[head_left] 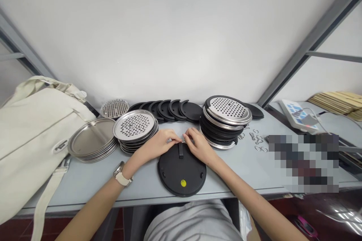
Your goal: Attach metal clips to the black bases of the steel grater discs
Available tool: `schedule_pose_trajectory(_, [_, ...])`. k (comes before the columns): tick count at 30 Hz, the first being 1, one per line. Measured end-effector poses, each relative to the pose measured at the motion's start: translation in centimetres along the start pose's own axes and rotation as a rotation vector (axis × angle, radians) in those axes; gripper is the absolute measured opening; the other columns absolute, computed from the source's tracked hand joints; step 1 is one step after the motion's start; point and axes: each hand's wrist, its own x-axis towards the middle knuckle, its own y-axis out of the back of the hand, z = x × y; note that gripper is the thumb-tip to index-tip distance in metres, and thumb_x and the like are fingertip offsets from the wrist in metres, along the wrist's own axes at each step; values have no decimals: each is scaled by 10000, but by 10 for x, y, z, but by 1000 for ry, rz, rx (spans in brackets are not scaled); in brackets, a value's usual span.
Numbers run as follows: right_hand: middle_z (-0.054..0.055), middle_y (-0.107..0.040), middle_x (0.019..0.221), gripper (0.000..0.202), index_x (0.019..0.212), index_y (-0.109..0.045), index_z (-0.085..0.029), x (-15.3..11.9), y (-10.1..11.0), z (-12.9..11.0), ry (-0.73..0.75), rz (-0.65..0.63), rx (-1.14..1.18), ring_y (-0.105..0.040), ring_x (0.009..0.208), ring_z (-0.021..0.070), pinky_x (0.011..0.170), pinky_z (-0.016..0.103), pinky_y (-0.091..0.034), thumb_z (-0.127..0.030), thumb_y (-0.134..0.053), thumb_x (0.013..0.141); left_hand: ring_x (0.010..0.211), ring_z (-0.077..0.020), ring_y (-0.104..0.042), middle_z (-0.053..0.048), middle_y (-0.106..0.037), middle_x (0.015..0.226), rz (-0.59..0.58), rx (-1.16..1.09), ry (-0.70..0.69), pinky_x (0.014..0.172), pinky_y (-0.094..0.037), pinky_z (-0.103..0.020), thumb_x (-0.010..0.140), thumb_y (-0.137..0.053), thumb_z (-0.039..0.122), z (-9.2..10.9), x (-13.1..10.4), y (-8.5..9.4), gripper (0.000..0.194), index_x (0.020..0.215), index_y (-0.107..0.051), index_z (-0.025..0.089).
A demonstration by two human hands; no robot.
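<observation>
A round black disc [181, 173] lies flat near the table's front edge, with a yellow round sticker [183, 183] on it. A short black strap [181, 151] runs up to its far rim. There my left hand [163, 142] and my right hand [198, 146] meet, fingertips pinched from either side on a small metal piece [183, 142] at the strap's end. Fingers mostly hide that piece, so its exact kind is unclear. Right of my hands, several metal rings and snap clips [258, 138] are scattered on the table.
Perforated metal grater plates [134, 125] and plain metal discs [93, 139] are stacked at left, beside a cream bag [42, 135]. Black discs [169, 109] overlap along the wall. A tall stack of graters and black discs [224, 120] stands right of my hands. A power strip [299, 114] lies further right.
</observation>
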Motion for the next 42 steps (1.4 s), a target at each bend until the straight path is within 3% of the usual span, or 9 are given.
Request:
schedule_pose_trajectory(12, [24,-492,775,217,773,-410,-226,1,-8,0,22,-81,47,-511,760,203,738,339,-412,-219,-339,978,812,-154,-667,-3,-728,876,22,-55,41,772,-474,-234,867,-577,99,3,3,1,158,893,-713,176])
schedule_pose_trajectory(19, [32,-531,823,168,847,-405,-222,0,-12,3,4,-97,80,-529,796,195,746,319,-431,-100,-305,902,794,-156,-659,9,-724,824,52,-48,44,752,-454,-231,847,-576,88,-2,4,-5,169,812,-716,178])
schedule_pose_trajectory(42, [51,-540,832,166,855,-420,-220,1,-12,1,5,-150,59,-527,823,223,776,362,-441,-132,-286,899,819,-164,-688,11,-756,856,93,-74,61,776,-473,-234,848,-615,119,-8,4,-10,168,846,-759,205])
